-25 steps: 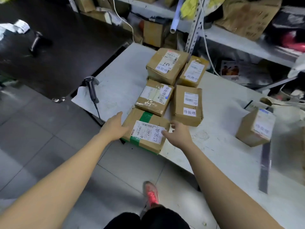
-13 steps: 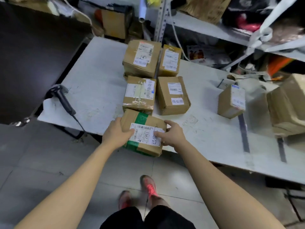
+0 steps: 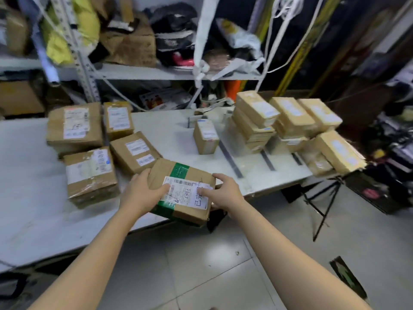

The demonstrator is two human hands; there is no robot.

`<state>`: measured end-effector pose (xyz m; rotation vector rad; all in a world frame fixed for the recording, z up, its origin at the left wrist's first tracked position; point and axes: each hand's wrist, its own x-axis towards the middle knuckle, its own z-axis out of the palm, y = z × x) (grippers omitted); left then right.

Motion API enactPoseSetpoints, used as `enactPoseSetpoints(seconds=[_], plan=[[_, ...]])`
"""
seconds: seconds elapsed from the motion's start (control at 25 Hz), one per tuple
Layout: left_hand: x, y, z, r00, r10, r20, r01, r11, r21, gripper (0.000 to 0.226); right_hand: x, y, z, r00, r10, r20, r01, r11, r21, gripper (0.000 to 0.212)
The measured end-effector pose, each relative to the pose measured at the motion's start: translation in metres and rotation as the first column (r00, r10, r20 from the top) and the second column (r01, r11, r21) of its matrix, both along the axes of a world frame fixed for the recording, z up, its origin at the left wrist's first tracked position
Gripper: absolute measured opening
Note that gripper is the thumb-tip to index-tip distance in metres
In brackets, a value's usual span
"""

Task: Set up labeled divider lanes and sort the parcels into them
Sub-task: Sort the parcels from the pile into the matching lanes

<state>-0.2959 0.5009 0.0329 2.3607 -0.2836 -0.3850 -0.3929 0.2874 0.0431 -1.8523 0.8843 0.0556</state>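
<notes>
- A cardboard parcel with a green tape band [image 3: 181, 190] is held over the near edge of the white desk [image 3: 33, 211], tilted, partly overhanging the tiled floor [image 3: 201, 265].
- Its white shipping label [image 3: 186, 194] carries a barcode and large handwritten characters; the first reads "已", the rest is partly covered.
- The left hand [image 3: 139, 195] grips the parcel's left side, its fingers [image 3: 164, 189] clenched onto the label; the right hand [image 3: 224, 194] grips the right side, thumb on the label.
- Just beyond on the desk lie four more labelled boxes: a taped box [image 3: 90, 176] at left, a flat box with two small labels [image 3: 134, 153], a large box [image 3: 74, 126] and a narrow box [image 3: 117, 119] behind them. Their print is too blurred to read.
- To the right, a small upright box [image 3: 205, 136] stands beside a dark tape strip [image 3: 230, 157] on the desk; further dark strips lie parallel to it.
- Past those strips sit stacks of flat parcels [image 3: 254, 121], more at the far right end.
- Behind the desk, a metal shelf [image 3: 143, 72] holds crumpled cartons, bags and cables.
- A black tripod [image 3: 324, 198] stands on the floor by the desk's right end.
</notes>
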Motion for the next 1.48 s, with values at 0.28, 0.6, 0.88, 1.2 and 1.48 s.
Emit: enactPoseSetpoints(seconds=[0.28, 0.6, 0.88, 1.2, 1.48], plan=[[-0.04, -0.161, 0.054, 0.985, -0.163, 0.049, 0.164, 0.986, -0.013, 0.075, -0.085, -0.137, 0.039, 0.97, -0.209, 0.123, 0.198, 0.976, 0.096, 0.074], [-0.061, -0.353, 0.117, 0.98, -0.186, 0.068, 0.192, 0.977, -0.089, 0.079, -0.121, -0.322, 0.085, 0.941, -0.229, 0.25, 0.192, 0.967, 0.166, 0.079], [-0.002, -0.477, 0.15, 0.956, -0.256, 0.145, 0.267, 0.962, -0.061, 0.081, -0.075, -0.428, 0.113, 0.917, -0.248, 0.313, 0.208, 0.966, 0.156, 0.082], [0.13, -0.603, 0.136, 0.894, -0.428, 0.137, 0.435, 0.9, -0.025, 0.085, 0.035, -0.534, 0.114, 0.873, -0.409, 0.265, 0.395, 0.912, 0.108, 0.084], [0.203, -0.683, 0.113, 0.826, -0.555, 0.101, 0.559, 0.829, -0.016, 0.081, 0.095, -0.578, 0.094, 0.88, -0.461, 0.117, 0.47, 0.879, -0.075, 0.062]])
